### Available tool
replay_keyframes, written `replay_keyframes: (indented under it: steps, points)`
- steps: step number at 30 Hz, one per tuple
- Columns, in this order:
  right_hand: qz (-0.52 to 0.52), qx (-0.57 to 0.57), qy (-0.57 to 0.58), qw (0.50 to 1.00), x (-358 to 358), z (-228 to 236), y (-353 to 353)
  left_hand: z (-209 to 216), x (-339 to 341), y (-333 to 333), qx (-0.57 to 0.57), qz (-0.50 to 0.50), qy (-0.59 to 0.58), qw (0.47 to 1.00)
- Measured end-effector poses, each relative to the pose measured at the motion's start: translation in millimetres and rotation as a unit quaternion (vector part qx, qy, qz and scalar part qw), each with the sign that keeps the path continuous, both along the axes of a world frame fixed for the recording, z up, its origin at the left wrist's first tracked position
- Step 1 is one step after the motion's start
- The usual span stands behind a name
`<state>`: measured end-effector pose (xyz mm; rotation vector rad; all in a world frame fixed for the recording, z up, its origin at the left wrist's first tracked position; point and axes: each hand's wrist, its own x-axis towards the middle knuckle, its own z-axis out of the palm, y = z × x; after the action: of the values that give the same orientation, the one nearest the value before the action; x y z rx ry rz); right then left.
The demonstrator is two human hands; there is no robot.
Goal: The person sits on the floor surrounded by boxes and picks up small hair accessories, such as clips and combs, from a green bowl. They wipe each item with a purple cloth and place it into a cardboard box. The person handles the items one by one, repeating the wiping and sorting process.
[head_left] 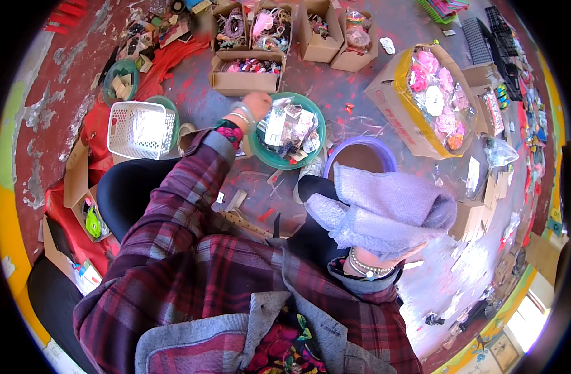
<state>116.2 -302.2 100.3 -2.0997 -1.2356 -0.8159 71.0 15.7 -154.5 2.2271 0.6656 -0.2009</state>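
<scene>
My left hand [256, 106] is stretched forward at the left rim of a green basin [321, 144]. Its fingers are curled closed; anything inside them is too hidden to name. Small packets and cards [291, 128] are heaped in that basin. A fluffy lilac cloth [385, 209] wraps and covers most of my right hand [391, 254], so only the wrist side shows, and the hand grips the cloth. Just beyond the cloth stands a purple bucket [391, 156], partly hidden by it.
Open cardboard boxes [245, 82] of colourful hair accessories stand at the far side. A large taped carton [391, 112] holds pink and white bagged items at right. Left of me are a white basket [120, 140] and a smaller green basin [134, 81]. Scraps litter the floor.
</scene>
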Motion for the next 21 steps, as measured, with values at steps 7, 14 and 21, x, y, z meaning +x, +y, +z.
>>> replay_keyframes:
  steps: [7,14,21]
  points:
    - [-0.107,0.146,0.053,0.982,13,-14,-2,-44,17,-68,0.052,0.121,0.273,0.953]
    - [-0.094,0.077,0.207,0.971,-4,-5,7,-23,14,-68,0.006,0.225,0.246,0.943]
    - [0.061,0.391,0.55,0.736,-40,26,44,-51,-4,-57,0.052,0.138,0.191,0.97]
